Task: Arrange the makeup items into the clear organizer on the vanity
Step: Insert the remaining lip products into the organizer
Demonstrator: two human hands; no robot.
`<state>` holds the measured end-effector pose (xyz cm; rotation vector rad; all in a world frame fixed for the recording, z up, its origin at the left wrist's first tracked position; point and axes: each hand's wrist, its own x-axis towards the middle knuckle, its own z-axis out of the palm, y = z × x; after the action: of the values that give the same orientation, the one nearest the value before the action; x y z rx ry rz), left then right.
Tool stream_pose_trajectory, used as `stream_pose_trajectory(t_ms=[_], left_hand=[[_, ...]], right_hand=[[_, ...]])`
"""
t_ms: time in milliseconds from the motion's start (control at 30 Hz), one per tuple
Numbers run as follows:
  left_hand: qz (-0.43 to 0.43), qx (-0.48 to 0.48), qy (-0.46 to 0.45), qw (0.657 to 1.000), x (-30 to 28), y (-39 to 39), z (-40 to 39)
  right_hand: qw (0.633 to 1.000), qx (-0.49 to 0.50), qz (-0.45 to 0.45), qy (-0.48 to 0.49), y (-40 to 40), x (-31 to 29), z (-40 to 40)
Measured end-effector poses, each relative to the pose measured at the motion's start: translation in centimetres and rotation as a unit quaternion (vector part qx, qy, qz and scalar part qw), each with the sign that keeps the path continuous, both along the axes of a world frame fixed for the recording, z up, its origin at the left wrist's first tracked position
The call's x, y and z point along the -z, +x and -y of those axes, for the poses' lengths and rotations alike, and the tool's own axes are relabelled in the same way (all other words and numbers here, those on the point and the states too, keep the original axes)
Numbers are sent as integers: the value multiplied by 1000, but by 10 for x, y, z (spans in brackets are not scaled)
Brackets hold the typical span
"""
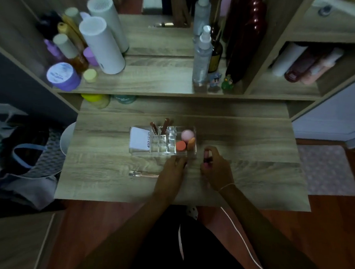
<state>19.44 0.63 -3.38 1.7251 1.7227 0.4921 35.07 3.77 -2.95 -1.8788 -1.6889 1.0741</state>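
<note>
A clear organizer [173, 152] stands mid-table on the vanity. It holds a white packet [140, 141] at the left, two dark lip tubes [159, 127] upright in the middle slots, and pink, coral and orange sponges [186, 135] at the right. My right hand [217, 169] is shut on a small pink and dark red tube [207, 157], held upright just in front of the organizer's right end. My left hand [172, 170] rests on the table at the organizer's front edge; what its fingers hold is hidden. A clear-capped slim tube [142, 174] lies on the table left of my left hand.
The shelf behind carries white cylinders [102, 45], a purple jar [62, 76], spray bottles [202, 56], a dark red bottle [245, 36] and small figurines [215, 80]. Jars sit under the shelf at left. A bag [24, 156] lies on the floor to the left.
</note>
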Motion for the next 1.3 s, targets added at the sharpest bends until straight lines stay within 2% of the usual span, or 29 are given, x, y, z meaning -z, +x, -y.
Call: stream_pose_trajectory(t_ms=[200, 300, 433, 567, 733, 1000, 1300], left_hand=[[30, 6, 88, 996, -24, -40, 16], [48, -29, 128, 990, -30, -63, 12], [82, -90, 147, 982, -37, -85, 0], [120, -128, 145, 974, -44, -99, -17], [162, -185, 143, 959, -41, -104, -40], [128, -155, 161, 966, -24, -103, -57], [115, -120, 85, 983, -26, -109, -57]], right_hand=[[998, -7, -40, 52, -7, -34, 12], [995, -22, -61, 77, -24, -48, 8], [996, -10, -70, 58, -52, -50, 2], [996, 17, -72, 47, -81, -49, -2], [995, 41, -54, 79, -100, -51, -21], [992, 44, -9, 119, -102, -50, -54], [989, 18, 58, 133, -109, -42, -70]])
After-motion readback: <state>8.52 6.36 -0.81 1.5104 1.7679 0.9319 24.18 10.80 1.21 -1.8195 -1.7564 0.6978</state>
